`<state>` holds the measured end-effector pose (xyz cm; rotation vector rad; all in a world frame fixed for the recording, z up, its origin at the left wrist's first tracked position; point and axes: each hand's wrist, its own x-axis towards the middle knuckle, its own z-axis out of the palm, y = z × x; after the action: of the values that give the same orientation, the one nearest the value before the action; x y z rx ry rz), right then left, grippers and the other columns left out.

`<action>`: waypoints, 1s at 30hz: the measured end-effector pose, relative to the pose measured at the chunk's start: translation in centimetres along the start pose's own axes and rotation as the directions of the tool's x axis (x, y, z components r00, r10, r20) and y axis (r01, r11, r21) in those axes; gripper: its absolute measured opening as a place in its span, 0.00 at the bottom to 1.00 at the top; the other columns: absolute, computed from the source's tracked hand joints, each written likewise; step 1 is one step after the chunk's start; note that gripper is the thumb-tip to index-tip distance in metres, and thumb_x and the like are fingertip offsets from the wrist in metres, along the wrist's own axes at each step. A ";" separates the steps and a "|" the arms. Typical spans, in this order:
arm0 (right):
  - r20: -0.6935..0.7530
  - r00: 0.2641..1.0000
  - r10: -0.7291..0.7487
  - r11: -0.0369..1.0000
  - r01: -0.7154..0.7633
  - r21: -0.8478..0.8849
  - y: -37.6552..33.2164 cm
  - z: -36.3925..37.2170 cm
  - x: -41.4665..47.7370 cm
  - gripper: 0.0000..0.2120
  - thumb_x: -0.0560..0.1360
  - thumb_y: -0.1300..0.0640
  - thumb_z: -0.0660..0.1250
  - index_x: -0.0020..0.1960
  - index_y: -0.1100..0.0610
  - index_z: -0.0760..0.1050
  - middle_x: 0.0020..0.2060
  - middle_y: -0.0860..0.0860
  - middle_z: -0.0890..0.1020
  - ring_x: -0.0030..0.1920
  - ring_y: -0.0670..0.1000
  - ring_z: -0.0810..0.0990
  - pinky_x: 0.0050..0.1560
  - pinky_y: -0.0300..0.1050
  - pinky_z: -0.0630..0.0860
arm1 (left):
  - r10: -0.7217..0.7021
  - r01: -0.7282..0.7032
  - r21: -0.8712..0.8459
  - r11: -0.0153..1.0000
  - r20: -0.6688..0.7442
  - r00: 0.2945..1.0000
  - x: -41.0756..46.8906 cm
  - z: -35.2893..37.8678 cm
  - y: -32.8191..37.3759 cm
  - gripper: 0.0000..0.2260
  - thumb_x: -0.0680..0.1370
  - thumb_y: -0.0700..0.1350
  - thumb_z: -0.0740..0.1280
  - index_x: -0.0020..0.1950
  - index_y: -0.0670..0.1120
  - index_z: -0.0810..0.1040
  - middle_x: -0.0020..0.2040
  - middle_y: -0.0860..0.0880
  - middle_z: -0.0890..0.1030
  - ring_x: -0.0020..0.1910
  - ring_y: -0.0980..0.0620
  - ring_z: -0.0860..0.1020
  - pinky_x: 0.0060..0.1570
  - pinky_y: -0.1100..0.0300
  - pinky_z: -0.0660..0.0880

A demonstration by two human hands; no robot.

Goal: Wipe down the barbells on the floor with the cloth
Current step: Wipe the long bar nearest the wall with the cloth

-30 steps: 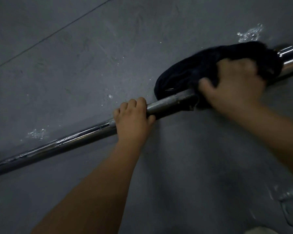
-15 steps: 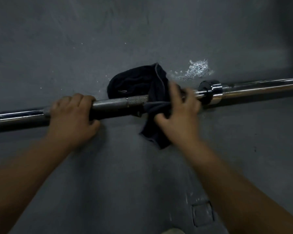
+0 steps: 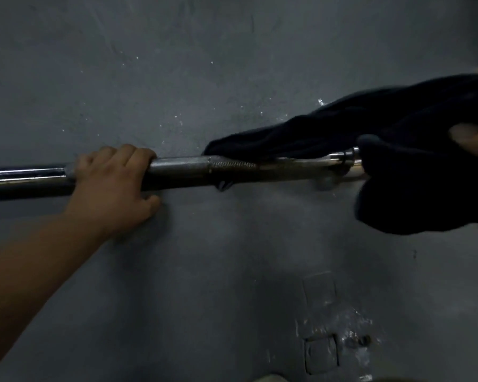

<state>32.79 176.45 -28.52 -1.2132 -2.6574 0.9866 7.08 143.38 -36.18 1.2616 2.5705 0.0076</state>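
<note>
Barbell [image 3: 232,169] lies across the grey floor [image 3: 204,271], running left to right. We see the dark cloth [image 3: 398,128] bunched over its right part at the collar. Our left hand [image 3: 113,186] curls round the shaft. Our right hand [image 3: 475,139] touches the cloth, blurred at the edge; we cannot tell its grip.

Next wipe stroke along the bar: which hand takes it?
Right. The right hand holds the cloth, which is draped over the barbell at its collar. The left hand grips the bare shaft with no cloth, probably steadying it.
</note>
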 end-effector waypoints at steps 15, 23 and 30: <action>-0.248 0.946 -0.209 0.966 0.239 0.095 -6.1 10.2 -5.0 0.30 0.63 0.57 0.71 0.66 0.52 0.75 0.58 0.47 0.80 0.58 0.52 0.78 0.63 0.51 0.75 | 0.022 -0.022 0.002 1.000 0.009 1.000 -0.3 0.3 -0.5 0.34 0.59 0.61 0.60 0.63 0.49 0.72 0.54 0.42 0.76 0.52 0.37 0.73 0.52 0.41 0.70; -0.170 0.965 -0.200 0.917 0.123 -0.379 -5.7 12.4 -3.3 0.23 0.69 0.50 0.66 0.64 0.46 0.77 0.64 0.46 0.78 0.67 0.52 0.73 0.60 0.55 0.68 | 0.001 -0.001 -0.001 1.000 0.028 1.000 -0.5 -0.1 -0.3 0.34 0.60 0.62 0.59 0.63 0.49 0.73 0.54 0.42 0.76 0.52 0.37 0.74 0.53 0.41 0.70; -0.343 0.939 -0.014 0.999 -0.003 -0.049 -2.5 7.5 -1.2 0.25 0.75 0.53 0.64 0.71 0.55 0.71 0.63 0.58 0.75 0.63 0.57 0.73 0.67 0.51 0.68 | -0.001 0.000 0.016 1.000 0.031 1.000 -0.7 0.6 0.0 0.34 0.59 0.58 0.65 0.63 0.48 0.72 0.54 0.41 0.74 0.52 0.37 0.73 0.54 0.41 0.69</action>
<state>29.74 170.43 -32.85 -1.2531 -2.4199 0.6400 7.60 142.74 -36.59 1.2567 2.5494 -0.0328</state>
